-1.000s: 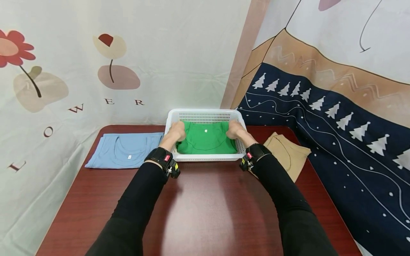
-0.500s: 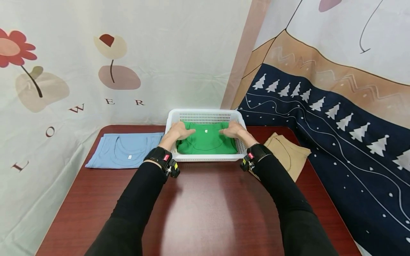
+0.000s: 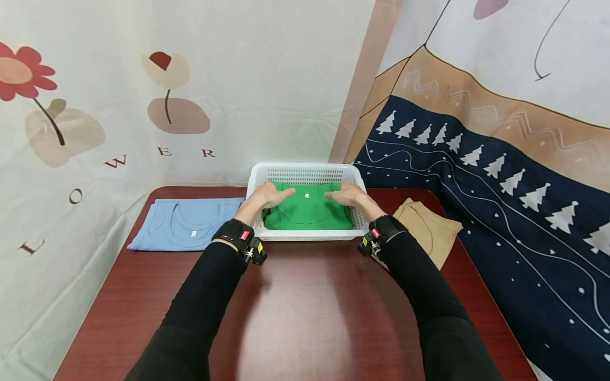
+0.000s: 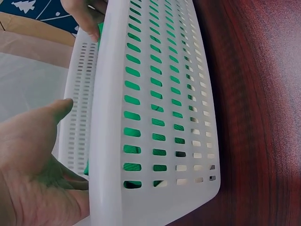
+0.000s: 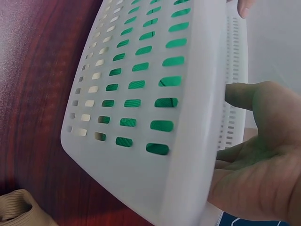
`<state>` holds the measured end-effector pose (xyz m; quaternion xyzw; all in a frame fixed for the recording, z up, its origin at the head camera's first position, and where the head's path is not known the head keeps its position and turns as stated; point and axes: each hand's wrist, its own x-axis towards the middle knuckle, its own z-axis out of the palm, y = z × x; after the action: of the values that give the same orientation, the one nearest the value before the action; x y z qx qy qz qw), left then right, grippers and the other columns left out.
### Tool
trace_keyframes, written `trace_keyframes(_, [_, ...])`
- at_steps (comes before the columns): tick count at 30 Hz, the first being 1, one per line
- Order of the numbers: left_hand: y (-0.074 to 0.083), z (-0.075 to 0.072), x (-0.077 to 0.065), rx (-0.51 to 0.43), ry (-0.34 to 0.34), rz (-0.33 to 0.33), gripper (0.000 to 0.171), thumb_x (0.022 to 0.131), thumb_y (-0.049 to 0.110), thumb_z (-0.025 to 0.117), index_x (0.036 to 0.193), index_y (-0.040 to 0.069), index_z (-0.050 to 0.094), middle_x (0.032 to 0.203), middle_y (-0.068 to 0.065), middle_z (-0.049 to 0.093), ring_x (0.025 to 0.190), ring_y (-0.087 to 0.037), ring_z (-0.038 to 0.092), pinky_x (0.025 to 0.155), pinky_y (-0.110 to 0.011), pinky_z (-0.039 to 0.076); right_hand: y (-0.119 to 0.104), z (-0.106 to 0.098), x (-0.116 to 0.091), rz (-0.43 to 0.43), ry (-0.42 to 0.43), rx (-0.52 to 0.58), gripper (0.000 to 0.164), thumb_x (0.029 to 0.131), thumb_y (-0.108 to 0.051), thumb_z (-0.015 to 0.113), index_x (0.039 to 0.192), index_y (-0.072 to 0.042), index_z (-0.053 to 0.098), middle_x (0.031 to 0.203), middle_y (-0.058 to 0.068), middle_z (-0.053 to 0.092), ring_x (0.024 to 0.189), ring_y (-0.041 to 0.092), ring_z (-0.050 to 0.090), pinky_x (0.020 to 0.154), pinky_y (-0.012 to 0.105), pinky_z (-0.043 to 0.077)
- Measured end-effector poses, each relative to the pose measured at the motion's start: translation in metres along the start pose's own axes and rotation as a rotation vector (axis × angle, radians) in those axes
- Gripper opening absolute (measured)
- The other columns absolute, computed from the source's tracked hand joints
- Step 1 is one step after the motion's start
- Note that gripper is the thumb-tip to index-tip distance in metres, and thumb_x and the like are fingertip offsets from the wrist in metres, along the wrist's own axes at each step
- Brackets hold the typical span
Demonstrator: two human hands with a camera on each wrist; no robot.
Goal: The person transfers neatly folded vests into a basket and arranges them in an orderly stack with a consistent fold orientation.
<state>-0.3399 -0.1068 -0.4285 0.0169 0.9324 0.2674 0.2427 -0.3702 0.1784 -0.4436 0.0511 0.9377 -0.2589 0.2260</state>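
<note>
A folded green T-shirt [image 3: 307, 211] with a small white label lies inside a white perforated plastic basket [image 3: 307, 234] at the table's back edge. My left hand [image 3: 269, 195] reaches over the basket's left side, its thumb stretched inward above the shirt. Mirroring it, my right hand [image 3: 350, 194] is over the right side with its thumb extended. In the left wrist view, the left hand [image 4: 33, 160] has its thumb apart from the fingers, whose tips are hidden behind the basket wall. The right wrist view shows the right hand [image 5: 268, 155] likewise; its fingertips are partly hidden. Whether the fingers touch the shirt, I cannot tell.
A folded light blue T-shirt [image 3: 190, 225] lies on the table left of the basket. To the right is a folded tan garment [image 3: 429, 227], partly under my right forearm. The reddish-brown table [image 3: 295, 307] stretches in front; patterned cloths [image 3: 267, 79] hang behind and at the right.
Both hands were curled in fists at the green T-shirt's sides; they have loosened, and the thumbs have spread inward over it. The shirt and basket stay in place.
</note>
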Motion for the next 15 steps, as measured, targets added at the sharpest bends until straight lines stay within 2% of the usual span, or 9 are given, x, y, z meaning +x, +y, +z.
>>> trace_keyframes(1, [0.001,-0.001,-0.003,0.000,-0.008,0.001,0.101,0.111,0.075,0.044,0.166,-0.010,0.044,0.176,-0.033,0.040,0.143,-0.042,0.058,0.117,-0.051,0.055,0.001,0.001,0.003,0.000,0.002,0.003,0.072,0.106,-0.053,0.070,0.151,0.000,0.055,0.154,0.021,0.056,0.129,0.032,0.060,0.105,0.047,0.058])
trace_keyframes(2, [0.001,-0.001,-0.002,-0.002,-0.009,0.001,0.101,0.111,0.075,0.044,0.165,-0.010,0.045,0.173,-0.032,0.044,0.135,-0.040,0.061,0.111,-0.048,0.057,0.002,0.002,0.007,-0.004,0.004,0.000,0.073,0.106,-0.055,0.070,0.150,0.001,0.055,0.153,0.021,0.056,0.127,0.032,0.060,0.102,0.047,0.058])
trace_keyframes(4, [-0.005,0.003,0.012,-0.006,-0.003,-0.002,0.100,0.109,0.078,0.046,0.159,-0.009,0.052,0.155,-0.030,0.057,0.105,-0.029,0.065,0.090,-0.041,0.058,0.003,0.003,0.010,-0.005,0.002,-0.003,0.080,0.105,-0.058,0.070,0.154,0.002,0.052,0.157,0.022,0.054,0.129,0.031,0.059,0.102,0.046,0.058])
trace_keyframes(6, [-0.013,0.007,0.030,0.003,0.002,-0.011,0.096,0.108,0.079,0.047,0.148,-0.007,0.061,0.133,-0.022,0.065,0.081,-0.020,0.056,0.073,-0.034,0.053,0.005,0.003,0.012,-0.010,0.007,-0.011,0.091,0.104,-0.061,0.071,0.162,0.004,0.045,0.166,0.022,0.050,0.135,0.032,0.058,0.106,0.047,0.057])
trace_keyframes(8, [-0.022,0.011,0.052,0.008,-0.007,-0.017,0.095,0.105,0.084,0.049,0.137,-0.003,0.066,0.111,-0.014,0.063,0.066,-0.014,0.046,0.062,-0.031,0.047,0.006,0.002,0.006,-0.023,-0.001,-0.013,0.098,0.104,-0.064,0.069,0.167,0.005,0.040,0.173,0.024,0.045,0.144,0.034,0.056,0.114,0.050,0.055])
trace_keyframes(9, [-0.027,0.013,0.063,0.011,-0.015,-0.015,0.095,0.102,0.087,0.050,0.132,-0.001,0.067,0.103,-0.011,0.060,0.062,-0.011,0.043,0.059,-0.030,0.046,0.005,0.001,0.003,-0.026,0.001,-0.011,0.097,0.105,-0.064,0.069,0.168,0.004,0.040,0.175,0.024,0.044,0.147,0.035,0.055,0.117,0.051,0.054])
trace_keyframes(12, [-0.031,0.015,0.075,0.020,-0.033,-0.008,0.092,0.100,0.091,0.050,0.122,0.003,0.068,0.094,-0.006,0.055,0.059,-0.010,0.041,0.057,-0.029,0.046,0.001,-0.002,-0.014,-0.033,0.007,-0.005,0.099,0.106,-0.064,0.066,0.171,0.004,0.036,0.180,0.024,0.038,0.156,0.038,0.049,0.127,0.054,0.049])
trace_keyframes(14, [-0.031,0.015,0.076,0.035,-0.025,0.006,0.091,0.100,0.092,0.049,0.118,0.005,0.068,0.094,-0.006,0.056,0.058,-0.010,0.042,0.058,-0.031,0.048,-0.002,-0.003,-0.022,-0.028,0.006,-0.001,0.099,0.108,-0.064,0.063,0.173,0.004,0.032,0.181,0.026,0.034,0.161,0.042,0.045,0.130,0.058,0.046])
trace_keyframes(15, [-0.027,0.014,0.065,0.040,-0.019,0.013,0.093,0.101,0.091,0.048,0.124,0.003,0.068,0.101,-0.009,0.062,0.061,-0.010,0.044,0.060,-0.031,0.049,-0.003,-0.004,-0.026,-0.028,0.009,0.001,0.101,0.108,-0.064,0.063,0.174,0.004,0.028,0.183,0.026,0.031,0.163,0.043,0.042,0.132,0.058,0.044])
